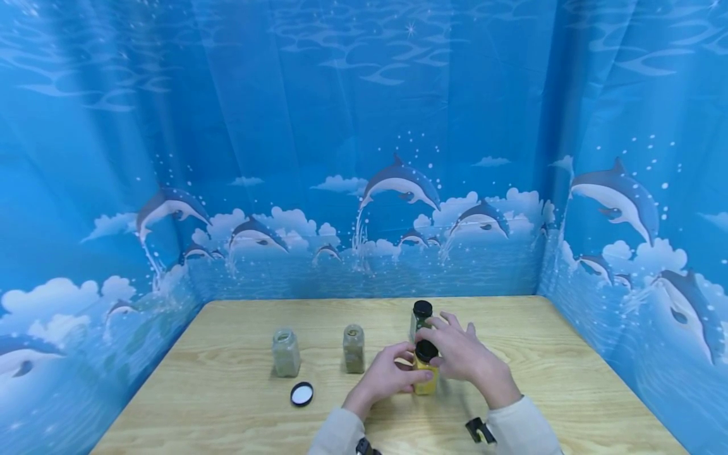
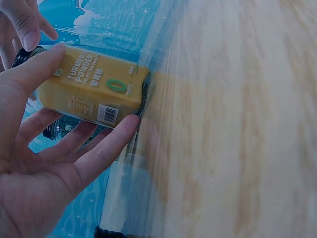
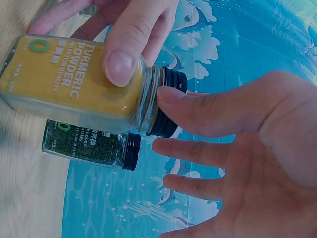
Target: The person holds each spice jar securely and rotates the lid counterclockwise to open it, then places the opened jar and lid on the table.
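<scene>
My left hand [image 1: 392, 376] holds a glass jar of yellow turmeric powder [image 2: 101, 84] upright on the table, thumb on one side and fingers on the other. Above it, my right hand [image 1: 466, 354] pinches the jar's black screw lid [image 3: 176, 79] between thumb and fingers. The lid sits at a slight slant, with glass threads showing beneath it. Just behind stands a capped jar of chopped parsley [image 3: 81, 141], touched by neither hand as far as I can see.
To the left stand two lidless glass jars, one pale [image 1: 286, 357] and one with greenish-brown contents [image 1: 354, 354]. A loose black lid [image 1: 301, 394] lies white liner up before them. A blue dolphin-print curtain [image 1: 364, 126] borders the wooden table [image 1: 227, 411].
</scene>
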`<state>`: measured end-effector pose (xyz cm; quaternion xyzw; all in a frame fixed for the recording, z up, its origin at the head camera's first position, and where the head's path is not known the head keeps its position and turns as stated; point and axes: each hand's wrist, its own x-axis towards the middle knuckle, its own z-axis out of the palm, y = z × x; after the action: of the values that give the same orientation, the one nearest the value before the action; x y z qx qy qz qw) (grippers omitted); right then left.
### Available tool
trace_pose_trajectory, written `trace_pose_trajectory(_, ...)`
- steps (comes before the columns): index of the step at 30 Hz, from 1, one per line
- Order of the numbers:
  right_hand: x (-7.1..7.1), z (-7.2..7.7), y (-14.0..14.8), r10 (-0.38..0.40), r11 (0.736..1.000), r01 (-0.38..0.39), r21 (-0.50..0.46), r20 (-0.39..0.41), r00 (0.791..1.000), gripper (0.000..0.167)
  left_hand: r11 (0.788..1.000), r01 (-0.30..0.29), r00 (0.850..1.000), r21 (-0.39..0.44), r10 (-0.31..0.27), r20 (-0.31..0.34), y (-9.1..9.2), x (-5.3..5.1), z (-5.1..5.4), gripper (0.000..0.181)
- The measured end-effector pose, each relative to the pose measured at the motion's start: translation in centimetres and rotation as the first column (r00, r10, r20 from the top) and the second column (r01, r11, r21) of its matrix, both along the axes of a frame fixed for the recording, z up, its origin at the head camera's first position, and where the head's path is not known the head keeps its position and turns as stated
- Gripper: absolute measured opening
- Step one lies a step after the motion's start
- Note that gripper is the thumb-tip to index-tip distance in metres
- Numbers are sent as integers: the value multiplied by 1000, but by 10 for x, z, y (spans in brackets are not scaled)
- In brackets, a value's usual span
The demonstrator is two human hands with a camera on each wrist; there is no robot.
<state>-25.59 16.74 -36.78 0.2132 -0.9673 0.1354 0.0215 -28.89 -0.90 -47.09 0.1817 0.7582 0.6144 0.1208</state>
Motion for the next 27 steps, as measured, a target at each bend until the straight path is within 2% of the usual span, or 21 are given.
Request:
trace_pose_trajectory(7, 0, 0, 1, 6, 1000, -6, -4, 4, 1000, 42, 1000, 0, 1000, -4, 0, 2, 0, 0, 1, 44)
trace_pose_trajectory(14, -1, -1, 2, 0, 1000, 0, -19, 26, 1000, 43, 1000, -12, 1000, -12, 12, 14, -1, 1, 0, 57)
trace_pose_trajectory(20, -1, 0, 3, -2, 1000, 1, -13, -14, 1000, 38, 1000, -12, 1000, -20, 12, 12, -1, 1, 1, 56)
trace_pose_trajectory(27, -3, 0, 1, -64, 997, 67, 34, -71, 995, 40, 1000, -3, 1000, -20, 3, 5, -1, 0, 1, 51)
